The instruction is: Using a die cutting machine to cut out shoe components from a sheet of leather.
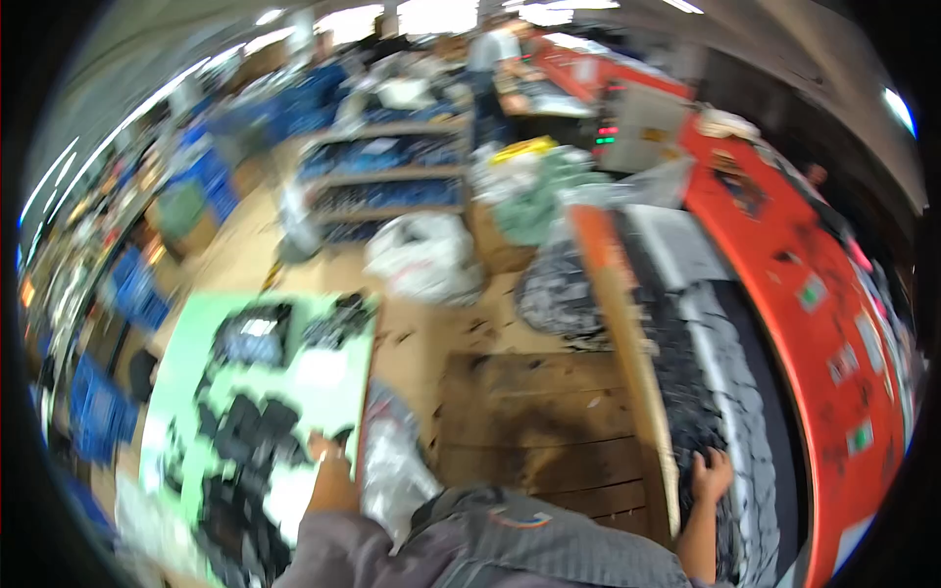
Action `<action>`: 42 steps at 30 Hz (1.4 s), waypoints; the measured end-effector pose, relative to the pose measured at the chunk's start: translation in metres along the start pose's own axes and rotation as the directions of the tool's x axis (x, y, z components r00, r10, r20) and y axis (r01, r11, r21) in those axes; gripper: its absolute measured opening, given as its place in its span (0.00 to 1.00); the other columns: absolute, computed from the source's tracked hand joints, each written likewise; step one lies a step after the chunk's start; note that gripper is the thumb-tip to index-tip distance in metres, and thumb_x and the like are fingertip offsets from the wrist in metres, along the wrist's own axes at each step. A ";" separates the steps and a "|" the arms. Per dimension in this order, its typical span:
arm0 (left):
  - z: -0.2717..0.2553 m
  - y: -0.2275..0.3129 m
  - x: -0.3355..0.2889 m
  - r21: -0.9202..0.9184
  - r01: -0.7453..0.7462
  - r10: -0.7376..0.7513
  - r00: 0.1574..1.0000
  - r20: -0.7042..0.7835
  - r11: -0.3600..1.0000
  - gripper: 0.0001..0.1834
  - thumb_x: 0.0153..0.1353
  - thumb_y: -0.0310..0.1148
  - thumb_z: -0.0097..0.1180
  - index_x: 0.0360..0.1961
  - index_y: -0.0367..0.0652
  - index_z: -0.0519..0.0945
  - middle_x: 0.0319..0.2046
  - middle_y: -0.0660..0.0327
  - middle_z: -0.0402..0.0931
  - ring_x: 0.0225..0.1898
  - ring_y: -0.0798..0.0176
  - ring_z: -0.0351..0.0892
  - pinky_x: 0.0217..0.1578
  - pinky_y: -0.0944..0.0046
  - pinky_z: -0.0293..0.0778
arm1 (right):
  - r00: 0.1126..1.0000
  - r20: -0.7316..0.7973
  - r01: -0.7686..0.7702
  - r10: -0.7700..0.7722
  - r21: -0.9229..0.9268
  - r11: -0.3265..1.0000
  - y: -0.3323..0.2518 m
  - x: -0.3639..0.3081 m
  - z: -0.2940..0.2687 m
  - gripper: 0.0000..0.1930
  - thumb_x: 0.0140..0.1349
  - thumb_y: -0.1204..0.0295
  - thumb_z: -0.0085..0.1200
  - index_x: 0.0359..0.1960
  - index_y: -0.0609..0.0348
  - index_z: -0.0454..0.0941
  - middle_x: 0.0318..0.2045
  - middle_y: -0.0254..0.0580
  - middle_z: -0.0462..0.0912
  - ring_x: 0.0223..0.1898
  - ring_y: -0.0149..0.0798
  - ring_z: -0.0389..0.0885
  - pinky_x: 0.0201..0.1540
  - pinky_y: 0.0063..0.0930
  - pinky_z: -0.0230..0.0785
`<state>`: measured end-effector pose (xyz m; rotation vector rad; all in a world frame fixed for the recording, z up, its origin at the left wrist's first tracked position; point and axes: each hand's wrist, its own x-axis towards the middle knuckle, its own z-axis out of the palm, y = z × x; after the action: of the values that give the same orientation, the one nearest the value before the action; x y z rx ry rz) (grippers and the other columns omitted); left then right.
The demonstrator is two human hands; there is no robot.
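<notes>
My left hand (pixel 331 451) reaches over a pale green tabletop (pixel 172 392), next to loose black cut pieces (pixel 257 426) that look like fabric. A small dark piece (pixel 343 434) shows right at its fingers. Blur hides whether they grip it. On the other side, my right hand (pixel 712 477) rests on a strip of black scraps (pixel 686 382) along the bed of a red machine (pixel 784 284). Its fingers are apart and touch the dark material. Beside it runs a row of overlapping grey cut pieces (pixel 740 392).
A wooden rail (pixel 622 323) edges the machine bed. Between the table and rail lie wooden boards (pixel 534 412) and a clear plastic bag (pixel 392 461). Stuffed white bags (pixel 426 257) stand ahead, near a shelf rack (pixel 387 176). Another person (pixel 495 69) stands far off by the machine.
</notes>
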<state>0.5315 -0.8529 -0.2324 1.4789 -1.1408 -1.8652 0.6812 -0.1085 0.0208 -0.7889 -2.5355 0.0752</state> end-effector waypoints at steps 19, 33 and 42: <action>0.333 0.002 -0.092 0.282 -0.206 0.071 0.903 0.423 0.937 0.28 0.61 0.51 0.53 0.46 0.32 0.74 0.27 0.48 0.77 0.24 0.51 0.75 0.25 0.54 0.73 | 0.904 0.423 -0.261 0.069 0.414 0.872 -0.016 0.064 -0.032 0.35 0.52 0.45 0.60 0.56 0.56 0.74 0.56 0.55 0.73 0.59 0.56 0.68 0.62 0.43 0.58; 0.626 -0.055 -0.500 -0.244 -0.702 0.323 -0.021 0.946 0.670 0.09 0.59 0.30 0.53 0.36 0.36 0.81 0.29 0.60 0.79 0.30 0.65 0.77 0.34 0.65 0.74 | 0.024 -0.342 -0.949 0.939 -0.302 -0.086 0.243 -0.009 -0.141 0.34 0.60 0.46 0.50 0.62 0.54 0.65 0.60 0.51 0.65 0.64 0.52 0.60 0.58 0.58 0.57; 0.683 -0.161 -0.679 -0.353 -0.904 -0.023 -0.369 0.929 0.242 0.20 0.54 0.39 0.59 0.44 0.37 0.79 0.43 0.47 0.78 0.45 0.48 0.78 0.50 0.54 0.71 | -0.013 -0.512 -0.955 0.859 -0.249 -0.163 0.274 -0.020 -0.146 0.30 0.60 0.50 0.53 0.60 0.51 0.66 0.61 0.53 0.64 0.63 0.50 0.62 0.56 0.54 0.61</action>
<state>0.0958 -0.0215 0.0364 -1.0614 -2.7276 -1.2093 0.9056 0.0958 0.0890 -2.6470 -1.0995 -0.2952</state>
